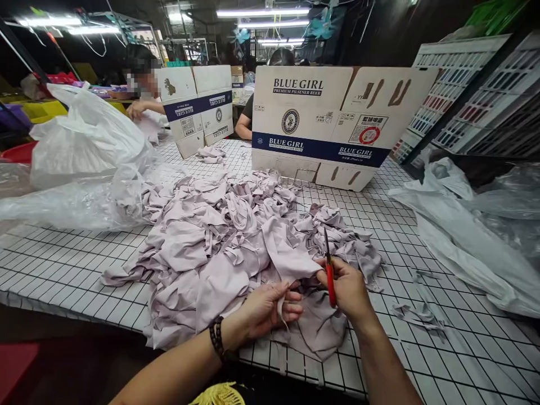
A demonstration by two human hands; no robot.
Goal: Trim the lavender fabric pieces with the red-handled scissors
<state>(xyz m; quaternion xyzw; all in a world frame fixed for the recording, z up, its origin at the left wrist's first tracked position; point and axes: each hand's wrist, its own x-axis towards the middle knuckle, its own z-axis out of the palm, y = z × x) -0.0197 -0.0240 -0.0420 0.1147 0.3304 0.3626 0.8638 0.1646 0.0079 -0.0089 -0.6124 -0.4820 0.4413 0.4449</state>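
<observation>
A large heap of pale lilac fabric pieces (223, 225) lies on the checked table. My left hand (270, 308), with a dark beaded bracelet on the wrist, pinches the edge of one piece between thumb and forefinger, its other fingers loosely spread. My right hand (346, 286) holds red-handled scissors (330, 275), their dark blades pointing up and away from me. The thumb and fingertips of that hand also grip a corner of the lifted fabric piece (287, 250), which spans toward my left hand. More fabric hangs below, near the table's front edge.
Cardboard sheets (304, 121) stand upright across the checked table (54, 264). White plastic bags (84, 140) lie at the left, another white bag (464, 236) at the right. Fabric scraps (422, 319) lie right of my right hand. A person's arm (147, 107) shows behind at the left.
</observation>
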